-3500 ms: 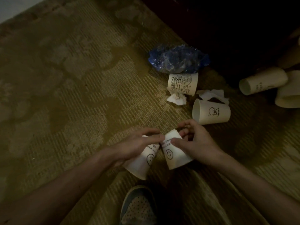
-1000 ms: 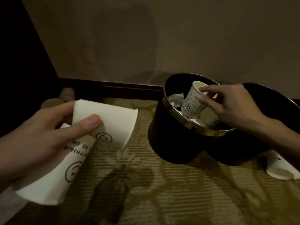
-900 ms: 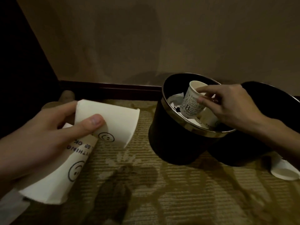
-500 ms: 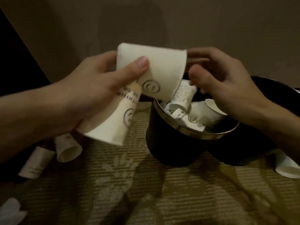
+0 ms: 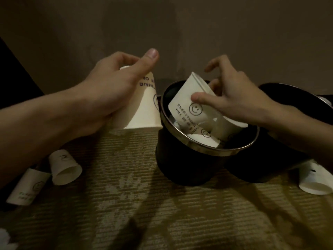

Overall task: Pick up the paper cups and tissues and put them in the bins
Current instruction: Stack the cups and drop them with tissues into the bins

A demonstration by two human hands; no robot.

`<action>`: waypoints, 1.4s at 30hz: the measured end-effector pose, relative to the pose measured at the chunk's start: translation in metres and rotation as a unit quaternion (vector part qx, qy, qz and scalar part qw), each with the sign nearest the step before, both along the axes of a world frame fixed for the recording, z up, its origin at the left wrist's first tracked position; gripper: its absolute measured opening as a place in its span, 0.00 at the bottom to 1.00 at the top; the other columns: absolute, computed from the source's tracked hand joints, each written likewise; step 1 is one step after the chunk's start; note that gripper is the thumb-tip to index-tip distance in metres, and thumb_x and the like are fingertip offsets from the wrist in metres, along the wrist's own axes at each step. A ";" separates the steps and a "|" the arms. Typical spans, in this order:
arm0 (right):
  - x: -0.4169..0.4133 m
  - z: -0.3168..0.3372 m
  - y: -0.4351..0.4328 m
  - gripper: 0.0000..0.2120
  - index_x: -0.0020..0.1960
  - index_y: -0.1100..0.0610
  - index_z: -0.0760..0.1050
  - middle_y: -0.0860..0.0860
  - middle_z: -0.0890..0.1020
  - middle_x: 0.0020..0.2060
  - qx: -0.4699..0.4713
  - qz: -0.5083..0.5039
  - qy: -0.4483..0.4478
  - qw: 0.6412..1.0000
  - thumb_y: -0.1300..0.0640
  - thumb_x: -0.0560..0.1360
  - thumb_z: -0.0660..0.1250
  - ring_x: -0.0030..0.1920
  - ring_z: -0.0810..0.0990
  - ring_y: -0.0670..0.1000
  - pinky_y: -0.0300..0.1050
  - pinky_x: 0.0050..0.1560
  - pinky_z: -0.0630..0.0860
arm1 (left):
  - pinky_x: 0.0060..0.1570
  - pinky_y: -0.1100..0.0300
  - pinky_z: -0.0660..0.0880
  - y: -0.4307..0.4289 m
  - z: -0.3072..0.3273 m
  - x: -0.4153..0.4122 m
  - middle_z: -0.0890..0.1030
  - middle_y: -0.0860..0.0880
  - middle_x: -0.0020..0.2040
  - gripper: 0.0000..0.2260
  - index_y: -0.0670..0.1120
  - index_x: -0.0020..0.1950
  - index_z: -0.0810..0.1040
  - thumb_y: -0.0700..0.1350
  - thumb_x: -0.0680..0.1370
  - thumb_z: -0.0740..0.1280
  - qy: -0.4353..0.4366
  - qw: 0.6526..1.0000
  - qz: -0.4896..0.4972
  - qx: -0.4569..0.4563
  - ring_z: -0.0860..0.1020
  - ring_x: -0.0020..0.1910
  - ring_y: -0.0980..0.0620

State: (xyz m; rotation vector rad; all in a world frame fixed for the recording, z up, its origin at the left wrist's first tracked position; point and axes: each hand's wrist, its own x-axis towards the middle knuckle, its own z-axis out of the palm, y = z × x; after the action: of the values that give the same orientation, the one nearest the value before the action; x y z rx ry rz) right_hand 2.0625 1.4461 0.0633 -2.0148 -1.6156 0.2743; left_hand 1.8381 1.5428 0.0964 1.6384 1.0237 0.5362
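Left hand (image 5: 111, 87): at 10 o'clock of the view, fingers and thumb wrapped round an upturned cup (image 5: 144, 109); the thumb tip sticks up past the cup's base.
Upturned cup: white paper, mouth down, printed text upside down, held in the air just beside the front bin (image 5: 180, 163), at the bin's 10 o'clock.
Right hand (image 5: 237, 101): at 2 o'clock of the view, above the front bin's mouth; the thumb presses the outer wall of the smiley cup (image 5: 187, 105), the middle fingers curl at its rim, and the forefinger lifts free.
Smiley cup: white paper with a smiley face and lettering, tilted, mouth toward 1 o'clock, base dipping inside the bin's metal rim (image 5: 207, 150).
Front bin: black, round, standing on the carpet (image 5: 144, 204) just right of centre; several more white cups (image 5: 203, 136) lie heaped inside.
Rear bin (image 5: 295, 105): black, at 3 o'clock of the front bin, touching or nearly touching it; its inside is too dark to read.
Loose cups, left: one on its side (image 5: 64, 166) at 8 o'clock of the front bin, mouth toward the viewer; another (image 5: 27, 188) just beside it, farther toward 8 o'clock.
Loose cup, right (image 5: 313, 181): on the carpet at 4 o'clock of the rear bin, partly cut by the frame edge.
Tissue (image 5: 5, 240): a white scrap at the view's 7 o'clock corner.
Wall (image 5: 180, 33): plain, behind both bins at 12 o'clock.
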 end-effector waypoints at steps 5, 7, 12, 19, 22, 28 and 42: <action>-0.023 -0.020 0.020 0.23 0.56 0.46 0.69 0.48 0.80 0.46 -0.078 0.037 -0.154 0.984 0.33 0.69 0.68 0.43 0.79 0.48 0.46 0.40 0.75 | 0.38 0.54 0.81 0.004 -0.008 0.005 0.81 0.49 0.48 0.15 0.57 0.54 0.76 0.58 0.70 0.72 -0.052 0.996 0.019 -0.065 0.83 0.42 0.50; -0.025 -0.025 0.024 0.20 0.54 0.46 0.74 0.49 0.82 0.48 -0.141 0.065 -0.168 0.973 0.33 0.72 0.64 0.46 0.79 0.49 0.47 0.44 0.75 | 0.41 0.55 0.80 0.005 -0.008 0.007 0.79 0.49 0.49 0.12 0.56 0.56 0.75 0.54 0.74 0.68 -0.060 0.995 0.014 -0.083 0.82 0.43 0.50; -0.014 -0.011 0.015 0.26 0.52 0.46 0.82 0.46 0.84 0.48 -0.136 0.047 -0.008 0.990 0.35 0.79 0.48 0.48 0.80 0.41 0.45 0.52 0.75 | 0.48 0.52 0.78 0.005 -0.006 0.012 0.77 0.48 0.53 0.13 0.52 0.61 0.72 0.48 0.77 0.62 -0.093 0.990 0.007 -0.106 0.80 0.49 0.48; -0.003 0.026 0.000 0.15 0.57 0.53 0.76 0.51 0.84 0.49 0.023 0.064 0.304 0.950 0.48 0.73 0.68 0.44 0.85 0.47 0.38 0.40 0.81 | 0.52 0.50 0.80 0.008 -0.010 0.062 0.73 0.50 0.60 0.20 0.58 0.68 0.65 0.48 0.79 0.67 -0.206 0.978 -0.023 -0.003 0.79 0.56 0.51; 0.013 0.024 -0.002 0.16 0.59 0.55 0.75 0.50 0.82 0.51 0.058 0.010 0.214 0.975 0.57 0.72 0.72 0.47 0.83 0.43 0.36 0.41 0.80 | 0.48 0.58 0.81 0.015 -0.017 0.081 0.75 0.51 0.61 0.21 0.59 0.69 0.67 0.48 0.78 0.68 -0.164 0.982 -0.069 0.063 0.78 0.56 0.55; 0.054 -0.006 -0.004 0.20 0.59 0.48 0.74 0.43 0.77 0.54 -0.015 -0.051 -0.026 0.998 0.53 0.70 0.75 0.47 0.79 0.42 0.39 0.45 0.78 | 0.45 0.64 0.77 0.027 -0.053 0.120 0.76 0.51 0.63 0.26 0.54 0.67 0.69 0.46 0.72 0.75 0.043 0.967 -0.175 0.182 0.77 0.57 0.53; -0.002 0.009 -0.013 0.12 0.52 0.47 0.78 0.44 0.81 0.46 0.027 -0.012 -0.119 0.992 0.43 0.73 0.64 0.48 0.77 0.46 0.43 0.45 0.72 | 0.35 0.62 0.71 0.035 -0.042 0.078 0.77 0.56 0.40 0.05 0.53 0.46 0.77 0.53 0.77 0.69 0.173 0.898 -0.197 0.354 0.77 0.42 0.56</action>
State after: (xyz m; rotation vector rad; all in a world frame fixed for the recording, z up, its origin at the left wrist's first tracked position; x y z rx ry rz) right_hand 2.0609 1.4333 0.0727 -2.0869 -1.7196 -0.0212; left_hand 1.9166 1.5776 0.0543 2.5940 0.7330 0.3596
